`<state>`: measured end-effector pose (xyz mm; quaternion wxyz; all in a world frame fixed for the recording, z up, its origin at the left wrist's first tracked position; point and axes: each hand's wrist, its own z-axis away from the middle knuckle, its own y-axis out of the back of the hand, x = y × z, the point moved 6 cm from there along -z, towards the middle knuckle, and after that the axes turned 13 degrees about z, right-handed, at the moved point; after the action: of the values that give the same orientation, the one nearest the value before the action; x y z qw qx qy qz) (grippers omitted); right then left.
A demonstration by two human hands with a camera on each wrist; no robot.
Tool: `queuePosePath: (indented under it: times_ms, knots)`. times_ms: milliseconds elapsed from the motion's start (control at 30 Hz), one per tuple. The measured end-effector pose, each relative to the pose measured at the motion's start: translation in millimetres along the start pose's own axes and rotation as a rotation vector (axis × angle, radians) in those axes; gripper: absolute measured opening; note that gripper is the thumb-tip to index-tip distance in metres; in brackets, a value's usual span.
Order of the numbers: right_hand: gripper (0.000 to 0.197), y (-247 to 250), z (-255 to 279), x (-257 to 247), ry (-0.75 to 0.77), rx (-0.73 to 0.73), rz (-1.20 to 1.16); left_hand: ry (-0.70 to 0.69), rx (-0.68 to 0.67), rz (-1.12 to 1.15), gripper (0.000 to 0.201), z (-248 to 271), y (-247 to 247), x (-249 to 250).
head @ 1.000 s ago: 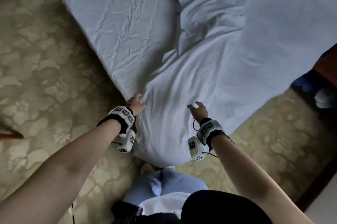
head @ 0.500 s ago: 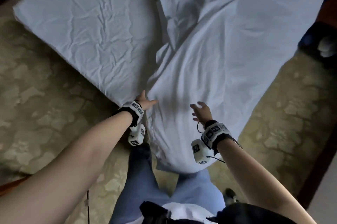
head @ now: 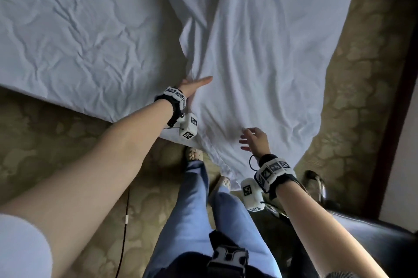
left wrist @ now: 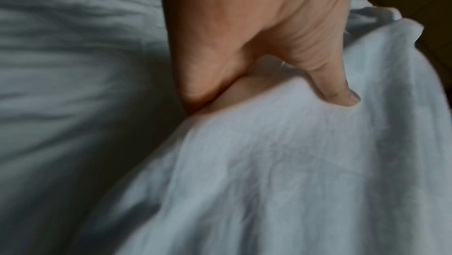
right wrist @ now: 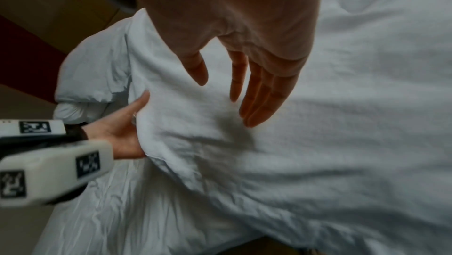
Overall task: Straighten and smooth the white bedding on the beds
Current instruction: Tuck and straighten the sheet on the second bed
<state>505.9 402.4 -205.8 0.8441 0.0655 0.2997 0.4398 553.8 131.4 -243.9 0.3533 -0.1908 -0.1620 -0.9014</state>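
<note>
A wrinkled white fitted sheet (head: 79,40) covers the mattress at left. A white duvet (head: 260,62) lies over the right part and hangs off the near corner toward my legs. My left hand (head: 194,87) is at the duvet's left edge. In the left wrist view its thumb (left wrist: 342,96) presses on top of the duvet (left wrist: 269,162) while the fingers are hidden under the fold. My right hand (head: 253,139) hovers just over the duvet (right wrist: 342,123) near its lower end, with straight fingers (right wrist: 264,94) spread and holding nothing.
Patterned olive carpet (head: 56,153) surrounds the bed. A black chair (head: 373,239) with a metal frame (head: 316,182) stands close at lower right, beside dark wood trim (head: 398,96). My legs in blue jeans (head: 196,210) stand at the bed corner. A thin cable (head: 124,221) hangs by my left arm.
I have come closer to the bed corner. My left hand's fingers went under the duvet edge with the thumb on top. My right hand stayed open, now nearer the duvet's lower end.
</note>
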Motion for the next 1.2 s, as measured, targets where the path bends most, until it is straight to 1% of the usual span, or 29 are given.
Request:
queuePosePath:
  times_ms: [33,67,167,200,267,333,400,467,567,600,667,700,767,800,833,900,967,1000,1033,1067,1133,1167,1200]
  knots:
    - [0.02,-5,3,3,-0.02,-0.027,-0.026,0.014,-0.024,0.009,0.117,-5,-5,1]
    - [0.021,-10,6,4,-0.04,-0.06,-0.059,0.008,-0.051,0.022,0.106,6,-11,9]
    - [0.031,-24,19,6,-0.103,-0.154,-0.16,-0.086,-0.132,0.089,0.084,34,-31,33]
    - [0.037,-30,23,6,-0.123,-0.192,-0.181,-0.107,-0.149,0.083,0.082,35,-37,35]
    - [0.052,-41,33,4,-0.151,-0.272,-0.228,-0.151,-0.193,0.07,0.091,52,-47,41]
    - [0.069,-51,44,1,-0.171,-0.345,-0.304,-0.194,-0.255,0.097,0.085,61,-57,42]
    - [0.088,-57,55,-2,-0.2,-0.403,-0.434,-0.22,-0.309,0.095,0.079,102,-63,50]
    - [0.102,-58,65,-5,-0.21,-0.449,-0.606,-0.273,-0.359,0.091,0.069,130,-71,55]
    - [0.109,-52,78,-7,-0.229,-0.476,-0.924,-0.333,-0.415,0.112,0.065,164,-82,58]
    - [0.109,-48,81,-8,-0.248,-0.473,-1.054,-0.345,-0.421,0.117,0.058,174,-85,58]
    - [0.109,-37,82,-7,-0.295,-0.452,-1.298,-0.388,-0.441,0.125,0.036,200,-93,60]
    - [0.11,-29,82,-7,-0.292,-0.433,-1.393,-0.408,-0.453,0.14,0.032,212,-97,60]
    - [0.108,-8,83,-9,-0.236,-0.367,-1.523,-0.454,-0.456,0.172,0.035,231,-100,60]
    - [0.101,6,87,-9,-0.203,-0.317,-1.538,-0.463,-0.453,0.19,0.039,237,-98,58]
    - [0.09,21,95,-10,-0.184,-0.259,-1.516,-0.464,-0.446,0.205,0.044,241,-95,56]
    - [0.061,47,113,-12,-0.135,-0.199,-1.327,-0.448,-0.443,0.234,0.052,246,-87,49]
    - [0.034,71,132,-13,-0.089,-0.114,-1.137,-0.442,-0.437,0.244,0.049,251,-79,42]
    - [0.024,82,137,-10,-0.043,-0.063,-1.069,-0.448,-0.427,0.245,0.048,255,-74,37]
    - [0.025,90,142,-7,-0.012,-0.02,-1.003,-0.455,-0.402,0.238,0.053,257,-69,33]
    - [0.032,94,145,-1,0.007,0.015,-0.921,-0.455,-0.371,0.22,0.063,259,-65,28]
    - [0.035,97,146,16,0.018,0.057,-0.762,-0.466,-0.317,0.162,0.082,261,-59,15]
    - [0.034,95,151,23,0.048,0.044,-0.672,-0.478,-0.294,0.134,0.083,264,-57,8]
    - [0.031,91,153,32,0.054,0.021,-0.587,-0.495,-0.276,0.11,0.079,272,-54,0]
